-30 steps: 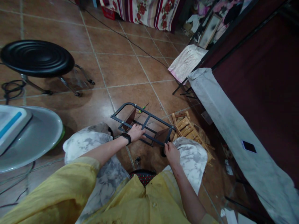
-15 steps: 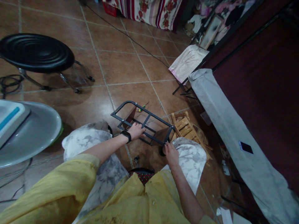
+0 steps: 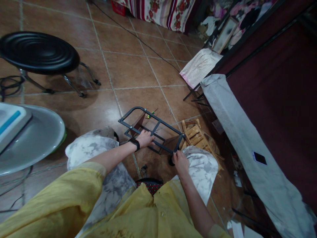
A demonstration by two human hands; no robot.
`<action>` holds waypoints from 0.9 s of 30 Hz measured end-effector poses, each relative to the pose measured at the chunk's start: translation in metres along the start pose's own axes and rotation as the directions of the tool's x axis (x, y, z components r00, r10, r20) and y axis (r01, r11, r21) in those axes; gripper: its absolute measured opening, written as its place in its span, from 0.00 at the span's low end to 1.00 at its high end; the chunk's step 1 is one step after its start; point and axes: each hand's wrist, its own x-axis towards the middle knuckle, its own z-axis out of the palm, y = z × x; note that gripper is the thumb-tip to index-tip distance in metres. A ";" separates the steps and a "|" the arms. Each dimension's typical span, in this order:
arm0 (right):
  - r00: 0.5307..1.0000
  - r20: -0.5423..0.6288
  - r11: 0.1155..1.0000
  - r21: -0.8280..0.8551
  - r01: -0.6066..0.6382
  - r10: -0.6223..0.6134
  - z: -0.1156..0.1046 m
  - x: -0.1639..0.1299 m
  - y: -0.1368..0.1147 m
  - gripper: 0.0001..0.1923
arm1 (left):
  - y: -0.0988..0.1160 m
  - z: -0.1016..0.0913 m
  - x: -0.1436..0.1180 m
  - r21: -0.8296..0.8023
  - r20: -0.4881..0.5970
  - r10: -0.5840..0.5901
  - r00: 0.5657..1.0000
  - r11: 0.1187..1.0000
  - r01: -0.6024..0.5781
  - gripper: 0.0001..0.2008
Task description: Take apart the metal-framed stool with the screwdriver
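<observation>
Both hands' grip unmoved on metal frame point(image 3: 151, 127), left hand point(image 3: 145, 138), right hand point(image 3: 180, 162).

Matt black metal on glossy tile

The frame point(image 3: 158, 126) is matt black painted metal with brown wood panels point(image 3: 137, 124) between its bars. The floor point(image 3: 128, 69) is glossy brown tile with pale grout. The crate point(image 3: 196, 135) is rough bare slatted wood. The stool point(image 3: 37, 53) has a shiny black ribbed seat on chromed legs. The basin point(image 3: 37, 138) looks like smooth grey plastic. The sheet point(image 3: 237, 132) is dull grey cloth.
</observation>
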 end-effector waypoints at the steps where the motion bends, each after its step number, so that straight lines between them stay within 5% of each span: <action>1: 1.000 0.000 1.000 -0.005 0.007 -0.007 -0.001 0.000 -0.001 0.14 | 0.000 0.000 0.000 0.006 -0.004 0.001 1.000 1.000 -0.001 0.17; 8: 0.999 0.005 0.999 -0.027 -0.041 0.041 0.000 0.000 -0.004 0.17 | 0.000 -0.003 -0.001 0.038 -0.001 0.007 1.000 0.999 -0.007 0.18; 14: 0.963 0.146 0.973 0.010 -0.231 0.227 0.000 0.007 -0.004 0.24 | 0.001 -0.012 -0.002 0.029 0.041 0.001 0.999 1.000 -0.002 0.18; 21: 0.980 0.117 0.981 -0.128 -0.147 0.163 -0.002 0.008 -0.011 0.22 | 0.002 -0.014 -0.002 0.056 0.051 -0.005 0.999 0.998 0.002 0.20; 27: 0.974 0.146 0.985 -0.039 -0.168 0.172 0.002 0.009 -0.007 0.24 | 0.000 -0.013 -0.002 0.051 0.053 -0.003 0.999 0.999 0.001 0.20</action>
